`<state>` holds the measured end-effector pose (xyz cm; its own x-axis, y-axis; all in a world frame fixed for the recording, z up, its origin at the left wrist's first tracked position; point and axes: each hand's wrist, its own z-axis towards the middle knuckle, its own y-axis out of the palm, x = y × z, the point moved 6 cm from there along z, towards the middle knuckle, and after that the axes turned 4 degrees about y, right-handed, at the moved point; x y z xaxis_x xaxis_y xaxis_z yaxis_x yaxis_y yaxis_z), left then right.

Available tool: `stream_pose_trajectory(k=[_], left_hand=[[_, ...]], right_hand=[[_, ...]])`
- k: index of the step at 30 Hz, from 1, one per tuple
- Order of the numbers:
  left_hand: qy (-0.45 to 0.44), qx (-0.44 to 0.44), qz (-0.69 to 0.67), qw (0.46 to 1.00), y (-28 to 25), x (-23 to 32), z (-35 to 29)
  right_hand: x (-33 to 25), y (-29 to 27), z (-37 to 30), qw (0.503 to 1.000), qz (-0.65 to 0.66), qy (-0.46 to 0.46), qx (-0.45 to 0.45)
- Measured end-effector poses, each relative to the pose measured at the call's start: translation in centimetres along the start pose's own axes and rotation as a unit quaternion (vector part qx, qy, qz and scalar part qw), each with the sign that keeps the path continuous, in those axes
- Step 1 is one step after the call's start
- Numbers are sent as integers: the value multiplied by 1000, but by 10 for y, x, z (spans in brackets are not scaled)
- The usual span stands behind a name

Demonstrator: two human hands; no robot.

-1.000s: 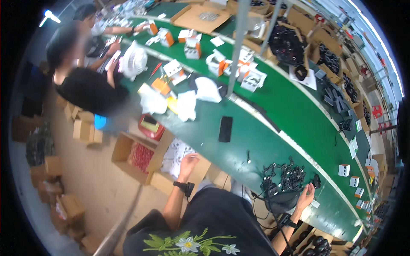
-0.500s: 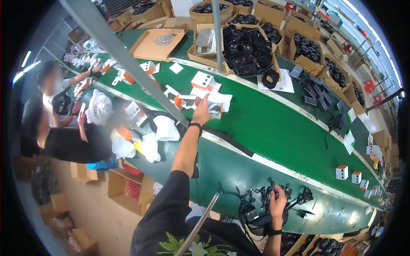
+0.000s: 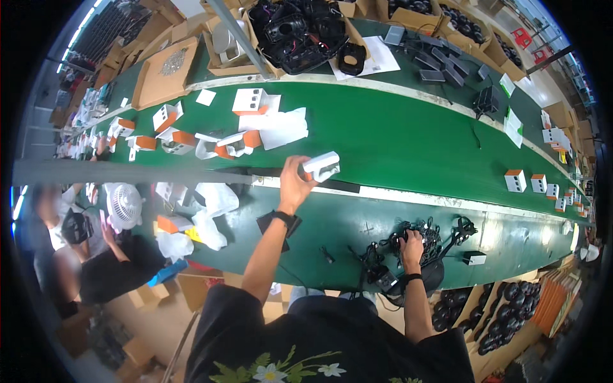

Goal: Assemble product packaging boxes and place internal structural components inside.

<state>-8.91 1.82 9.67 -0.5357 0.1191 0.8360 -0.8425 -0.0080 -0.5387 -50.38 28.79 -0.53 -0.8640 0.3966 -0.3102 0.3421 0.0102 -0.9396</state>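
My left hand (image 3: 295, 184) is closed around a small white box (image 3: 322, 167) with an orange part, holding it above the near edge of the green conveyor belt (image 3: 396, 150). Whatever is inside the box is hard to make out. Over the nearer green table, the fingers of my right hand (image 3: 410, 249) curl into a pile of black cables (image 3: 429, 235) and close on some of them. Beside that hand lie a black power adapter (image 3: 386, 279) and more coiled cable. A small black-and-white box (image 3: 474, 258) rests to the right.
Opened white-and-orange boxes (image 3: 239, 142) and a white plastic bag (image 3: 281, 127) lie on the belt's left part. Closed boxes (image 3: 514, 180) stand at its right. A grey metal bar (image 3: 128, 172) crosses the left side. Two people sit at the left near a white fan (image 3: 124, 205).
My left hand has come back from across the belt toward its near edge, bringing the box. My right hand stays at the cables, its fingers now lower into them. The view has turned.
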Motion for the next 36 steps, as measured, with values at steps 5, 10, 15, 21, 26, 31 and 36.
stream_pose_trajectory(k=[5,10,15,21,26,31,36], left_hand=[[-76,-53,-71,993,34,16,-80],[-87,-72,-113,987,55,-9,-136],[-147,41,-168,974,79,4,-153],[-153,168,-113,967,80,13,-168],[-71,129,-116,982,66,11,-167],[142,-7,55,988,38,15,-159],[112,-24,23,993,47,9,-142]], right_hand=[[3,-6,-2,999,22,-23,-7],[-56,-60,-11,978,167,-96,75],[-182,-95,-30,908,249,-336,30],[-241,-36,5,913,176,-353,108],[-253,-3,17,926,63,-357,106],[-258,-12,6,921,128,-352,109],[-223,-27,-10,872,465,-88,126]])
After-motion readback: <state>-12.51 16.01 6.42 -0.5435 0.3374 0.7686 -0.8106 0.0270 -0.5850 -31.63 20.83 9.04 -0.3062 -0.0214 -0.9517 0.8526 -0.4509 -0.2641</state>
